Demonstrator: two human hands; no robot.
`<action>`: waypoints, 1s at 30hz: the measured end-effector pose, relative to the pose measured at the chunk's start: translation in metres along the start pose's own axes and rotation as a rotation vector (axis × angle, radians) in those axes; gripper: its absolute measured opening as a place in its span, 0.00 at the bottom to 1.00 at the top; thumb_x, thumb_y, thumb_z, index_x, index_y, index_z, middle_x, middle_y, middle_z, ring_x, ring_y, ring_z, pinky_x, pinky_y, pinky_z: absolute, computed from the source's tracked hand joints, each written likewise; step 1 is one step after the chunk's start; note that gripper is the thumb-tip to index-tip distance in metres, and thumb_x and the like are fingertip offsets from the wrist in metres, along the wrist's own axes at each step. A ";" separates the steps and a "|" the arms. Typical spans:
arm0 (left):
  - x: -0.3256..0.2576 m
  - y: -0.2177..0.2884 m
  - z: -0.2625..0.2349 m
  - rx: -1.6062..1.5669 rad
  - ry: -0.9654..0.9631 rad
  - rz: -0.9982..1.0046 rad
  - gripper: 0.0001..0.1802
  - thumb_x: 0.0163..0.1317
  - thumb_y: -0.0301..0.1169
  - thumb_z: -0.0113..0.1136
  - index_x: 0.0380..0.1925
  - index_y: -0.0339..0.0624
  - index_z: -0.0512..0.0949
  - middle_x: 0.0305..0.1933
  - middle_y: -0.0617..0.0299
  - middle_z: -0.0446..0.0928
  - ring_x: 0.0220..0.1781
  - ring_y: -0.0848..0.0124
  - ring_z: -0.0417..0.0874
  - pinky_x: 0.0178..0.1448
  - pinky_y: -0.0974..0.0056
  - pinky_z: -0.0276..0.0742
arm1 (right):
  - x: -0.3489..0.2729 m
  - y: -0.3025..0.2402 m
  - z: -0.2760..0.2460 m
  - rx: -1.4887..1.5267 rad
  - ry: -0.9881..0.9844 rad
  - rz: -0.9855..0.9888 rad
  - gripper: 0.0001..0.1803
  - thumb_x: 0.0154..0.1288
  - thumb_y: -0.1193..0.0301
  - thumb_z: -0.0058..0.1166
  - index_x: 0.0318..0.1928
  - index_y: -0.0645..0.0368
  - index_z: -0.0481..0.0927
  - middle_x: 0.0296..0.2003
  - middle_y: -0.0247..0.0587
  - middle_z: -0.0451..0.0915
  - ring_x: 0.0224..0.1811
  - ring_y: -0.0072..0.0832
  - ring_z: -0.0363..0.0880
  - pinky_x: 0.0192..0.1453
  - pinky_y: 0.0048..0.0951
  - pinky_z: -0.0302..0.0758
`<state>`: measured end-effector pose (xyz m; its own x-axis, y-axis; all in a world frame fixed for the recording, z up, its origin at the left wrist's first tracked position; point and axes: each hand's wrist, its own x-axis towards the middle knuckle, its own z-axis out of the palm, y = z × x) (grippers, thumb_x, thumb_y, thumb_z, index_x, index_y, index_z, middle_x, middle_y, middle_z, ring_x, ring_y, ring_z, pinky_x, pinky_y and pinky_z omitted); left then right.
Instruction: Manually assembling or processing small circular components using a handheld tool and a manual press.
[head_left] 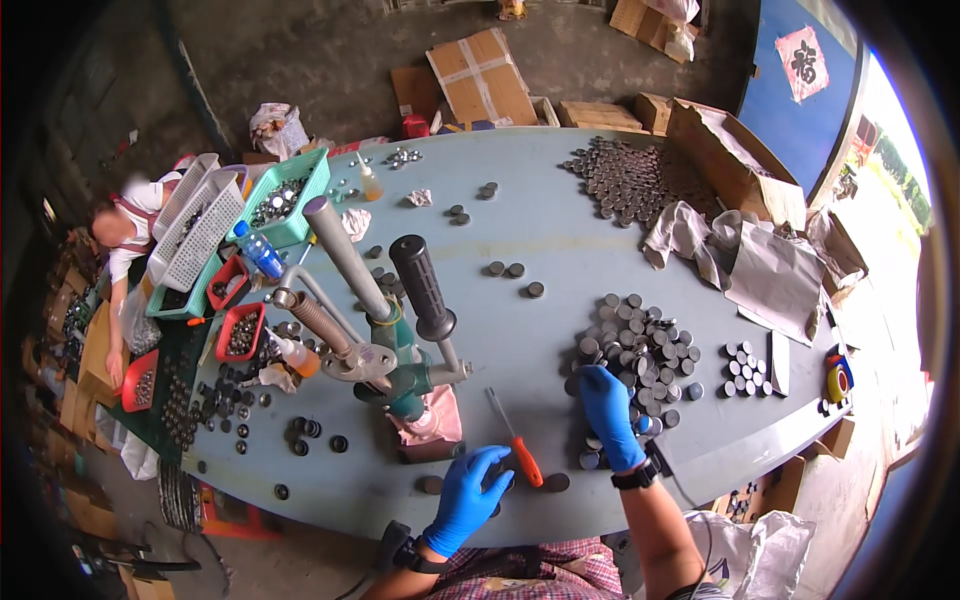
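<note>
My right hand [612,418], in a blue glove, is at the left edge of a pile of dark round caps [650,352]. Its fingers are drawn together on a dark cap [573,385] at the fingertips. My left hand [466,502], also gloved in blue, hovers by the table's front edge, thumb and fingers apart. An orange-handled screwdriver [527,462] lies between the hands, with a loose dark cap [557,482] next to its handle. Just beyond my left hand stands a green hand press [408,385] with a black-gripped lever [422,285]; a pink cloth [432,415] is at its base.
Baskets of small metal parts [285,200], red trays [240,332] and a blue-labelled bottle [260,250] crowd the left side. Many caps [625,175] spread at the far right beside a cardboard box [735,160]. Crumpled paper [780,280] lies on the right. Another person [125,230] reaches in at far left.
</note>
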<state>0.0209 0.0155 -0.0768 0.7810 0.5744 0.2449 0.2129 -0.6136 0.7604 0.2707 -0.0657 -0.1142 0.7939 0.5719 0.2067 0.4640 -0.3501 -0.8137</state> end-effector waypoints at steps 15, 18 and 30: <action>0.035 0.074 -0.024 0.013 -0.031 0.216 0.27 0.50 0.27 0.72 0.53 0.43 0.78 0.44 0.57 0.74 0.47 0.59 0.77 0.54 0.57 0.73 | -0.080 -0.091 -0.047 1.074 -0.568 0.438 0.13 0.73 0.70 0.51 0.50 0.65 0.80 0.40 0.34 0.83 0.41 0.20 0.78 0.49 0.22 0.74; 0.035 0.070 -0.022 0.092 0.078 0.247 0.27 0.50 0.28 0.72 0.53 0.43 0.78 0.46 0.56 0.74 0.50 0.57 0.76 0.56 0.56 0.72 | -0.082 -0.081 -0.033 0.547 -0.112 -0.142 0.12 0.58 0.85 0.53 0.37 0.58 0.86 0.41 0.38 0.84 0.41 0.32 0.81 0.51 0.26 0.75; 0.030 0.065 -0.025 0.134 0.108 0.173 0.27 0.53 0.29 0.70 0.56 0.44 0.77 0.47 0.56 0.77 0.46 0.57 0.77 0.53 0.56 0.72 | -0.093 -0.100 -0.041 0.588 -0.319 0.005 0.17 0.61 0.85 0.53 0.50 0.62 0.80 0.40 0.43 0.84 0.45 0.28 0.82 0.51 0.30 0.77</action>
<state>0.0436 0.0069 -0.0050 0.7471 0.5048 0.4325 0.1631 -0.7700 0.6168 0.1665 -0.1139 -0.0296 0.5980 0.7946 0.1051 0.0979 0.0576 -0.9935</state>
